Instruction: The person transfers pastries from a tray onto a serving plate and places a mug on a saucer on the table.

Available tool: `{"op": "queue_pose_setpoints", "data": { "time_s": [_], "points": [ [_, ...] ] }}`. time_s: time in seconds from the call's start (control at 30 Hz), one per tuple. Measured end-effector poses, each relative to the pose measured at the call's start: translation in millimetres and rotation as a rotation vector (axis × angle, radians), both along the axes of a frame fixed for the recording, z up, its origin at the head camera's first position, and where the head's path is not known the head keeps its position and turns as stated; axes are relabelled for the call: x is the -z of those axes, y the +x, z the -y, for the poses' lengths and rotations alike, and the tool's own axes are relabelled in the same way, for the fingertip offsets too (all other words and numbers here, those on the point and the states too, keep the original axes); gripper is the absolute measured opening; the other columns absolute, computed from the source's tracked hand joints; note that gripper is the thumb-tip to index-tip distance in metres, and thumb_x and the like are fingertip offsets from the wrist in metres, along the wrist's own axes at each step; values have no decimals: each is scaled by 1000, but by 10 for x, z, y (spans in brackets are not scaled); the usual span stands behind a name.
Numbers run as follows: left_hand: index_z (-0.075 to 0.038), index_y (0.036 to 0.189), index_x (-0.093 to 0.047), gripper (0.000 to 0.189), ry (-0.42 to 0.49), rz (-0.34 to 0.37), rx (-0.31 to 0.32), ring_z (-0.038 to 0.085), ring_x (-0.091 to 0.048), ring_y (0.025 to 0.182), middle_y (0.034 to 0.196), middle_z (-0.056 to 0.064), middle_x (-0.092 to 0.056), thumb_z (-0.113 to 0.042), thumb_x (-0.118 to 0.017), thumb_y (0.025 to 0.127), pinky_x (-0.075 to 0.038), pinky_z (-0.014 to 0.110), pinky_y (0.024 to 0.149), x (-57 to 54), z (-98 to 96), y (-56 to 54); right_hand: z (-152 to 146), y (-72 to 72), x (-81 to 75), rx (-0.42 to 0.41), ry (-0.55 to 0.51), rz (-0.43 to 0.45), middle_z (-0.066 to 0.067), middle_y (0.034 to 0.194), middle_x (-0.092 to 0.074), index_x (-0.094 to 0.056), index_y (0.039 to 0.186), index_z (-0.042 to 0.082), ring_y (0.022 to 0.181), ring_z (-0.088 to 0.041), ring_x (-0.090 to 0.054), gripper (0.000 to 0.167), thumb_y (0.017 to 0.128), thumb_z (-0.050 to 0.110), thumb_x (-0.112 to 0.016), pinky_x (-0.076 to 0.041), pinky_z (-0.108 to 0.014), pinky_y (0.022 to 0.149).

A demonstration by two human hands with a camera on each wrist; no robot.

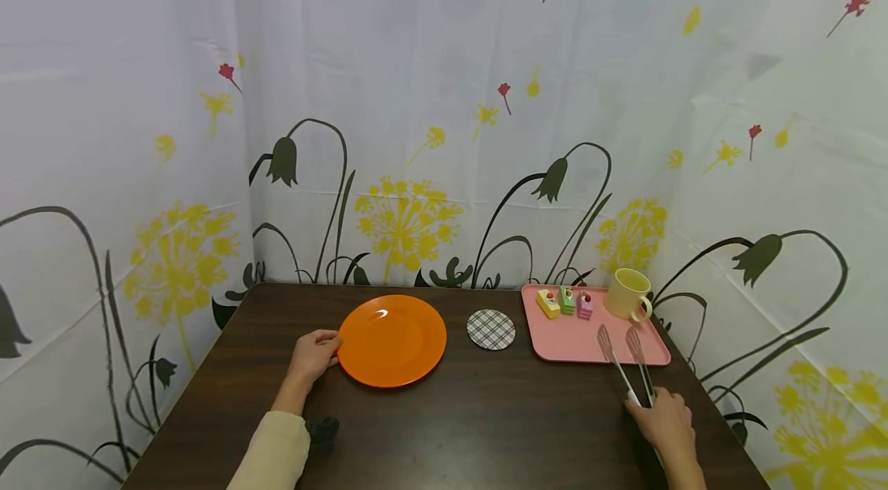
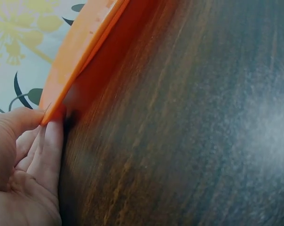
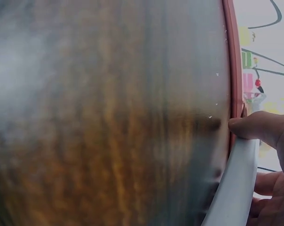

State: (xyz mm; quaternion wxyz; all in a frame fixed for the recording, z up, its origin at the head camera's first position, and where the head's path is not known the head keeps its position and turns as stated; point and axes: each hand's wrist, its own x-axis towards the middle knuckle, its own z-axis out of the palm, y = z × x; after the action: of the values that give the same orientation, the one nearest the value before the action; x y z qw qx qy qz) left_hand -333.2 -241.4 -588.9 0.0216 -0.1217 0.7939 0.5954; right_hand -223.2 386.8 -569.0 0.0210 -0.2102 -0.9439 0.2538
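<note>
An orange plate (image 1: 391, 341) lies on the left half of the dark table. My left hand (image 1: 315, 355) pinches its left rim, thumb on top and fingers beneath, as the left wrist view shows at the plate's edge (image 2: 81, 56). On the right, my right hand (image 1: 666, 424) grips a pair of metal tongs (image 1: 641, 370) with pale handles. Their two tips stand apart over the front of a pink tray (image 1: 565, 340). Small toy cake slices, yellow (image 1: 548, 303), green (image 1: 566, 300) and purple (image 1: 585, 305), sit at the tray's back left. The right wrist view shows a pale tong handle (image 3: 236, 183) under the thumb.
A yellow mug (image 1: 627, 293) stands at the tray's back right, its handle toward the front right. Between plate and tray lies a round checked coaster (image 1: 491, 329). A flower-printed curtain (image 1: 430, 89) hangs behind and beside the dark wooden table (image 1: 472, 421).
</note>
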Motion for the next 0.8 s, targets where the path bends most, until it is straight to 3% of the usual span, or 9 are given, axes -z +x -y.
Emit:
{"op": "queue_pose_setpoints", "data": {
  "time_s": [0.33, 0.6, 0.8],
  "points": [
    [8, 141, -61, 43, 10, 18, -26, 11, -70, 92, 132, 28, -68, -19, -62, 108, -64, 23, 77, 50, 16, -12, -10, -5, -3, 13, -34, -49, -46, 129, -49, -47, 139, -21, 117, -62, -54, 75, 92, 31, -72, -48, -71, 94],
    [9, 137, -62, 41, -1, 11, -50, 10, -68, 84, 124, 25, -71, -19, -62, 107, -62, 20, 71, 70, 4, -13, -44, -49, -81, 78, -103, -6, -37, 134, -58, -42, 150, -5, 118, -63, -58, 77, 94, 41, -68, -49, -72, 85],
    [8, 136, -63, 40, -15, 3, -61, 10, -68, 82, 122, 23, -73, -20, -62, 107, -60, 18, 68, 26, -41, 0, -43, -70, -82, 28, -100, 4, -37, 131, -60, -43, 150, -5, 111, -57, -62, 78, 95, 44, -68, -52, -68, 81]
  ]
}}
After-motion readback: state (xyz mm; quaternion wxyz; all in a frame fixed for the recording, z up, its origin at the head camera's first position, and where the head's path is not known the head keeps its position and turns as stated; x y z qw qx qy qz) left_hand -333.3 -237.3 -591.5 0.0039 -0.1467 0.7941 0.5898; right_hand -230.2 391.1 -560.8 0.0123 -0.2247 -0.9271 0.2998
